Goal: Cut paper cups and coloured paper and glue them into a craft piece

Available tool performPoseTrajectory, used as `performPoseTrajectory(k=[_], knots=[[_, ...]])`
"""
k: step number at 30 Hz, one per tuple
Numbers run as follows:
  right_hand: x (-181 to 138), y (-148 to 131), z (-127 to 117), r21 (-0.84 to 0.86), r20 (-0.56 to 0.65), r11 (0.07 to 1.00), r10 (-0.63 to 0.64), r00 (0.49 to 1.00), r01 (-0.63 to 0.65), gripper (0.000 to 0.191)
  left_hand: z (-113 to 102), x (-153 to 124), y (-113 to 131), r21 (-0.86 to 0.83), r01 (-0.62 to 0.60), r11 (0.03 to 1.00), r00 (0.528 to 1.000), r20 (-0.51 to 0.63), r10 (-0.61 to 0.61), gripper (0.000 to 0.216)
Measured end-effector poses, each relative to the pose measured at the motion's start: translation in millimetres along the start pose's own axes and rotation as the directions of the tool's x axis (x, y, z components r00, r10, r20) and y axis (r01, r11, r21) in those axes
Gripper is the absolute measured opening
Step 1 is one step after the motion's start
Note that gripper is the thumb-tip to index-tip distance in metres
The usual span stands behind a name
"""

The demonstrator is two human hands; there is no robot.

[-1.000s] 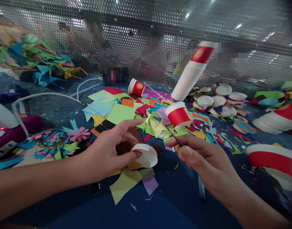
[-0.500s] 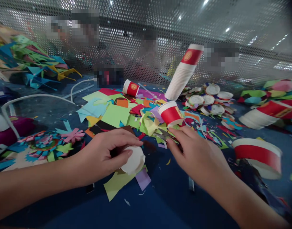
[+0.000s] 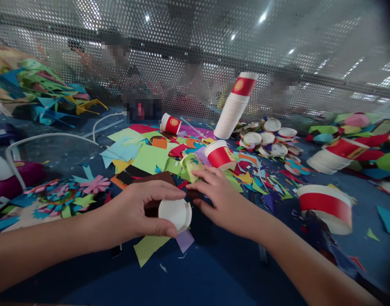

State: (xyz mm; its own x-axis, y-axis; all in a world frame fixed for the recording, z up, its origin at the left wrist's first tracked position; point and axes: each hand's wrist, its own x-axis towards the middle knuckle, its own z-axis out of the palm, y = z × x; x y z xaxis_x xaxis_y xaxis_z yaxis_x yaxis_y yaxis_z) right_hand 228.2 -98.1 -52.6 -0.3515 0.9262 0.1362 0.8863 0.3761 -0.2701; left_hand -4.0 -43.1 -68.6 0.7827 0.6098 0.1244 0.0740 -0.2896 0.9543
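Note:
My left hand (image 3: 134,208) grips a small white paper cup bottom (image 3: 173,213) between thumb and fingers; a ragged cut rim shows at its right side. Just to its right, my right hand (image 3: 225,204) has its fingers apart, with nothing visible in them. Its fingertips are close to the cup bottom and over paper scraps. Behind the right hand a red-and-white paper cup (image 3: 221,157) leans among the scraps. Beneath my left hand lie a yellow-green paper piece (image 3: 148,250) and a purple one (image 3: 185,241).
A tilted stack of paper cups (image 3: 232,111) stands at the back, beside a pile of cut cup bottoms (image 3: 267,137). A large cut cup ring (image 3: 325,204) lies at right. Paper flowers (image 3: 63,191) and a white cable (image 3: 51,135) are at left. A perforated metal screen (image 3: 182,55) closes off the back.
My right hand has moved left towards the cup bottom and its fingers have spread; the scissors seen at its fingertips no longer show. My left thumb has shifted to the cup bottom's lower edge.

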Motion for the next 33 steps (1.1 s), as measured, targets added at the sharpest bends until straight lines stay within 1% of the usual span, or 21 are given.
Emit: performPoseTrajectory(k=[1,2,5,7,8,9,10,11,12,13,14,15,17,19,23,24,26,27,29,31,33], knots=[[0.7,-0.2,-0.6,0.026,-0.008,1.000,0.015,1.000,-0.015,0.027,-0.6,-0.3,-1.4,-0.017,-0.015,1.000,1.000,0.014,0.015,0.055],[1.3,-0.3,-1.2,0.059,-0.025,0.998,0.032,0.999,-0.031,0.023,-1.3,-0.7,-2.2,0.002,-0.046,0.999,0.999,0.027,0.046,0.061],[2.1,0.0,-4.3,0.162,-0.106,0.984,0.097,0.990,-0.079,0.009,-3.2,-2.0,-0.2,0.204,-0.176,0.963,0.984,0.062,0.167,0.063],[0.8,-0.6,-8.8,0.195,-0.167,0.974,0.145,0.975,-0.111,0.009,-3.4,-2.9,2.5,0.331,-0.243,0.912,0.970,0.080,0.230,0.062],[-0.6,-1.7,-12.1,0.236,-0.200,0.963,0.180,0.963,-0.131,0.010,-3.0,-3.5,3.4,0.366,-0.255,0.895,0.967,0.083,0.241,0.063],[-2.4,-3.6,-15.6,0.319,-0.225,0.936,0.230,0.947,-0.152,0.010,-2.2,-4.2,3.9,0.377,-0.251,0.892,0.968,0.080,0.239,0.065],[-4.5,-6.3,-19.2,0.434,-0.235,0.886,0.287,0.929,-0.164,0.011,-0.9,-5.1,3.7,0.364,-0.233,0.902,0.972,0.073,0.222,0.067],[-6.5,-9.6,-22.2,0.569,-0.220,0.806,0.341,0.914,-0.164,0.011,0.5,-6.1,3.1,0.340,-0.209,0.917,0.978,0.064,0.199,0.070],[-8.2,-13.4,-24.3,0.689,-0.183,0.709,0.372,0.910,-0.152,0.013,2.2,-7.2,2.0,0.311,-0.186,0.932,0.982,0.056,0.178,0.074],[-9.5,-17.4,-25.1,0.771,-0.136,0.622,0.375,0.917,-0.140,0.015,3.8,-8.2,0.6,0.288,-0.168,0.943,0.986,0.048,0.161,0.077],[-10.2,-21.3,-24.5,0.812,-0.086,0.566,0.357,0.930,-0.143,0.016,5.4,-9.1,-0.8,0.274,-0.158,0.949,0.987,0.037,0.154,0.080],[-10.2,-24.8,-22.7,0.827,-0.040,0.539,0.337,0.941,-0.158,0.017,6.7,-9.9,-2.1,0.265,-0.158,0.951,0.987,0.032,0.155,0.084],[-8.9,-30.0,-16.8,0.822,0.037,0.530,0.320,0.947,-0.211,0.014,8.9,-11.1,-4.1,0.256,-0.158,0.953,0.987,0.040,0.153,0.089],[-6.9,-32.6,-11.1,0.813,0.080,0.523,0.338,0.938,-0.258,0.010,10.2,-11.9,-5.2,0.241,-0.151,0.959,0.988,0.059,0.141,0.092],[-5.5,-33.5,-6.1,0.775,0.070,0.537,0.453,0.889,-0.335,0.009,11.6,-13.5,-5.5,0.197,-0.144,0.970,0.989,0.063,0.134,0.088],[-5.8,-33.6,-5.6,0.766,0.061,0.544,0.468,0.881,-0.343,0.009,11.9,-14.0,-5.5,0.183,-0.137,0.974,0.990,0.058,0.128,0.087],[-6.9,-34.2,-4.4,0.753,0.036,0.570,0.464,0.885,-0.330,0.009,12.9,-14.9,-5.6,0.124,-0.103,0.987,0.994,0.057,0.096,0.086],[-7.5,-34.8,-3.5,0.742,0.013,0.593,0.455,0.890,-0.314,0.009,13.6,-15.2,-5.5,0.066,-0.076,0.995,0.996,0.061,0.072,0.087],[-8.7,-36.0,-1.6,0.708,-0.035,0.644,0.442,0.897,-0.289,0.009,15.7,-15.0,-4.4,-0.113,-0.020,0.993,0.996,0.081,0.030,0.094],[-9.8,-37.3,0.1,0.673,-0.073,0.688,0.427,0.901,-0.272,0.008,18.0,-13.1,-1.4,-0.300,0.034,0.953,0.995,0.100,-0.004,0.096],[-10.3,-39.0,1.7,0.647,-0.100,0.718,0.415,0.904,-0.258,0.008,20.0,-9.7,2.9,-0.387,0.076,0.919,0.996,0.077,-0.050,0.083]])
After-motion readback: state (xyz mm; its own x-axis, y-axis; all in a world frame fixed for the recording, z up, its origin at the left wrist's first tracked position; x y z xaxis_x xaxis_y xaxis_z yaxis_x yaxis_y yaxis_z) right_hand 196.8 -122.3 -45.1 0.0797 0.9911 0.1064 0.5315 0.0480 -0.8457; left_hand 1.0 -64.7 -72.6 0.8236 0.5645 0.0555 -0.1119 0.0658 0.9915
